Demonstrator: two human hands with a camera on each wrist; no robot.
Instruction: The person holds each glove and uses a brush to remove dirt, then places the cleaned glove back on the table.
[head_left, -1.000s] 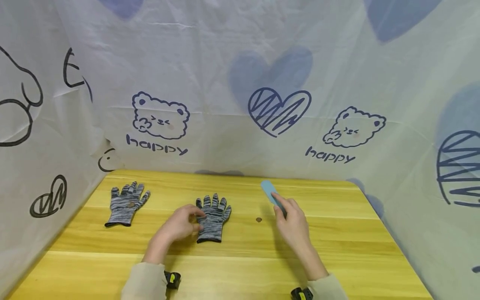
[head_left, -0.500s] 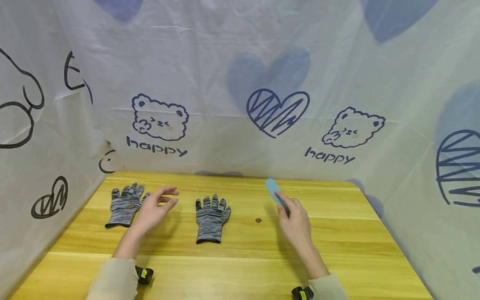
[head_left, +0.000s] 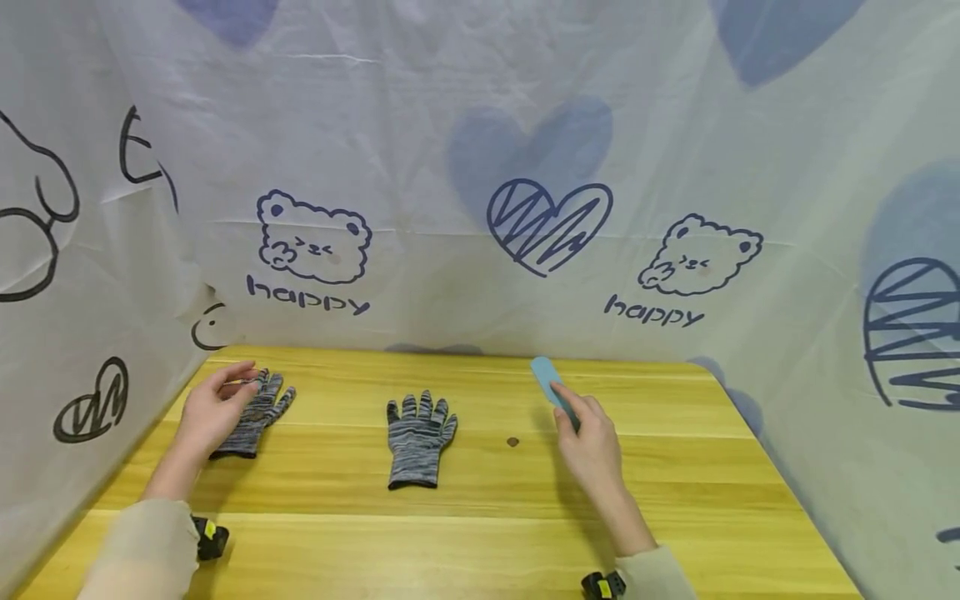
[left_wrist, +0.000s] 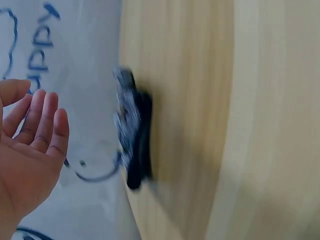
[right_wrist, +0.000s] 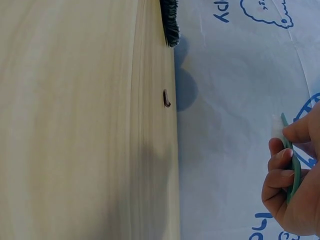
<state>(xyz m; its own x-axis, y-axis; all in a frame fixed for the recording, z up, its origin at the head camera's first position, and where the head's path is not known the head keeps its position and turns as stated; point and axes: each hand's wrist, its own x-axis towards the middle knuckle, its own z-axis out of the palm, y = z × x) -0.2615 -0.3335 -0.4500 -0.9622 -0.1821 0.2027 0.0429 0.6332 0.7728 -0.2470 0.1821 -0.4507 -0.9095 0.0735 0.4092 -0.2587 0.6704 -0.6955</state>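
My left hand [head_left: 213,408] is over the left grey knitted glove [head_left: 262,417], overlapping part of it in the head view. In the left wrist view the fingers are loosely bent with nothing between them, and the glove [left_wrist: 132,127] lies apart from the hand, blurred. A second grey glove [head_left: 420,446] lies flat mid-table, fingers pointing away. On the right, my right hand [head_left: 592,442] grips a light-blue flat strip with a rounded end [head_left: 550,382], raised above the table. The right wrist view shows the strip [right_wrist: 296,175] edge-on between thumb and curled fingers.
A small brown curled piece [head_left: 513,442] lies on the yellow wood table [head_left: 480,550] between the middle glove and the right hand. A white printed sheet [head_left: 420,250] hangs behind the table and along its sides.
My left hand has left the middle glove and swung left to the left glove, carrying nothing visible. The right hand keeps hold of the strip and has shifted only slightly.
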